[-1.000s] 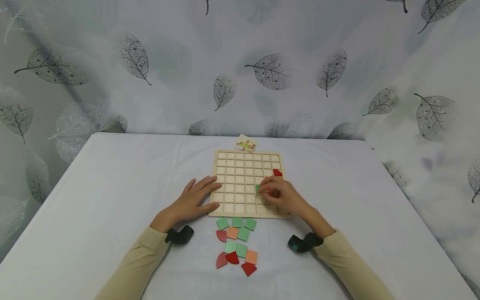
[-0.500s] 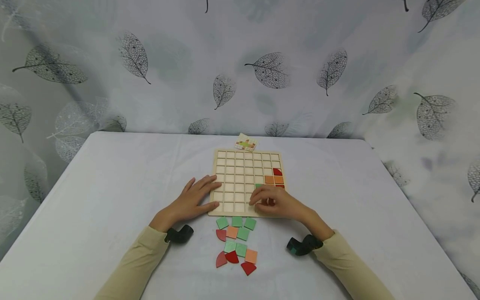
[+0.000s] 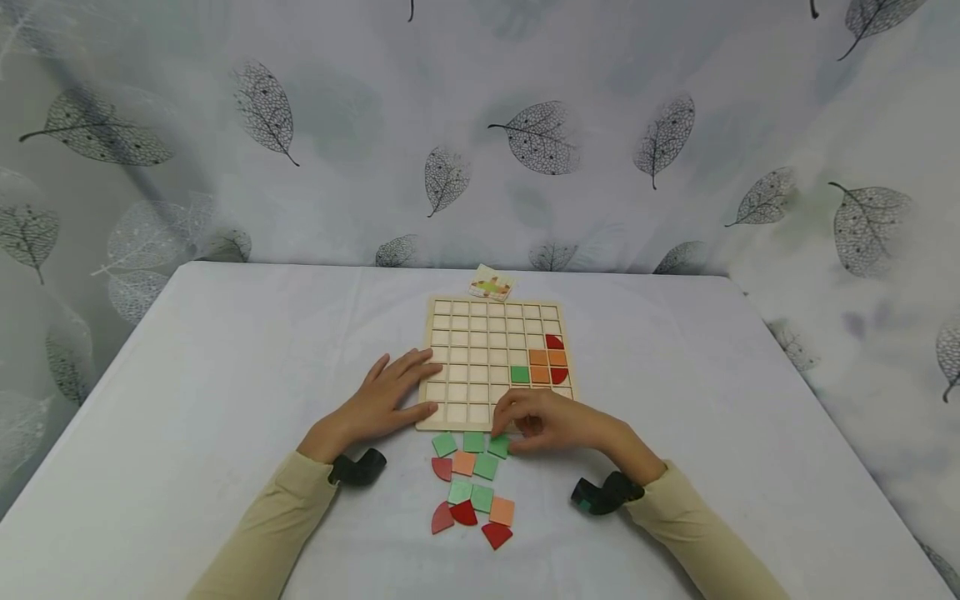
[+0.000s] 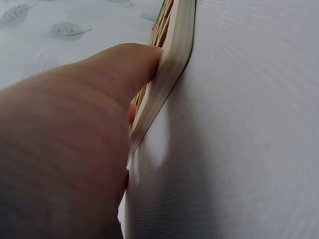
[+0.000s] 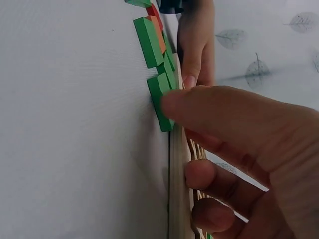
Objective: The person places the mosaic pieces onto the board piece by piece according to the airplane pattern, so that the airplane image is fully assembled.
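My left hand (image 3: 386, 396) rests with straight fingers on the left side of a wooden grid board (image 3: 479, 357). Its thumb lies on the board's edge (image 4: 169, 64) in the left wrist view. Just off the board's front edge, my right hand (image 3: 551, 419) pinches a square green tile (image 3: 498, 447) between thumb and a bent finger. The right wrist view has the thumb against that tile (image 5: 158, 102), the finger opposite largely hidden. Set in the board at the right are a green tile (image 3: 519, 374), several orange squares (image 3: 538, 357) and two red quarter-round tiles (image 3: 554, 342).
Loose green squares (image 3: 486, 466), orange squares (image 3: 502, 511) and red quarter-rounds (image 3: 442, 518) lie in front of the board on the white tablecloth (image 3: 247, 358). A small pattern card (image 3: 491, 283) lies behind the board. A leaf-print cloth (image 3: 337, 117) hangs beyond the table.
My right hand has moved back from the board's right side to the loose green tile at its front edge, uncovering the tiles set in the board. The left hand stays in place.
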A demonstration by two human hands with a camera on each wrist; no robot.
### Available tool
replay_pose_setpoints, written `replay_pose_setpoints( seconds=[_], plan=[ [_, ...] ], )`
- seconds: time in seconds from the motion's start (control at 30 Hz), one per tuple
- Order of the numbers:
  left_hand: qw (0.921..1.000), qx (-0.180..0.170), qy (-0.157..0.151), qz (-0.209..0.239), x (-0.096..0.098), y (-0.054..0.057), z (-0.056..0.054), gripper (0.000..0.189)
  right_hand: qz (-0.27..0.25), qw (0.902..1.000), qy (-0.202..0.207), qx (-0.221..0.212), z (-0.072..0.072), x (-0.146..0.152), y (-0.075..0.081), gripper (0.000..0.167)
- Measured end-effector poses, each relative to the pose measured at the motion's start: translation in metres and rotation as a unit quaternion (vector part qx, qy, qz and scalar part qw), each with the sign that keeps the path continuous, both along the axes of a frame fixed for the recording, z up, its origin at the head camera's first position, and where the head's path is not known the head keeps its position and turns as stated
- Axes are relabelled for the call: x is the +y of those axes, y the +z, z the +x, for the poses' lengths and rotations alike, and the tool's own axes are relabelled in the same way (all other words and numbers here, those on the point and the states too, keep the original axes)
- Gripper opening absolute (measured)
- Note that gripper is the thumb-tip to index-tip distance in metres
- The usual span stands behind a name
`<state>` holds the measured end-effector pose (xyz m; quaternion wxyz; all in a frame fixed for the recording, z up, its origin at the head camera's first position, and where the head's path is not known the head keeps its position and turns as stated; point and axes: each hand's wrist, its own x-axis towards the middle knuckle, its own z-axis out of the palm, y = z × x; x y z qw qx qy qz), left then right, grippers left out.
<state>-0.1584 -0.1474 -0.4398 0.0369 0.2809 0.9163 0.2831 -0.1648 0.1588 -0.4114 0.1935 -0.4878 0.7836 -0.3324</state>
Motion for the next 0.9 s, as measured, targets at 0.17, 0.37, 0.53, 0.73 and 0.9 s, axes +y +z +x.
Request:
replay_pose_setpoints(
  seconds=[0.17,0.37,0.53,0.73,0.9],
  plan=[
    [1.0,-0.001,0.003,-0.001,-0.0002,-0.0007,0.0,0.059,0.046,0.9988,-0.003,-0.016,0.0029,-0.0009,0.0029,0.029],
    [1.0,-0.004,0.003,0.003,0.0,-0.0004,0.0009,0.059,0.068,0.9977,-0.003,0.001,0.0064,-0.0034,0.0053,0.031],
    [1.0,-0.002,0.004,0.002,0.0005,0.0005,0.001,0.059,0.068,0.9975,-0.013,0.016,0.0095,-0.0058,0.0066,0.026],
    [1.0,0.001,0.005,0.0,0.0013,0.0016,0.0014,0.058,0.051,0.9982,-0.025,0.017,0.0086,-0.0053,0.0043,0.022],
    [1.0,-0.001,0.004,0.0,0.002,0.0016,0.0012,0.059,0.038,0.9987,-0.032,0.01,0.0067,-0.004,0.0012,0.021]
  ],
)
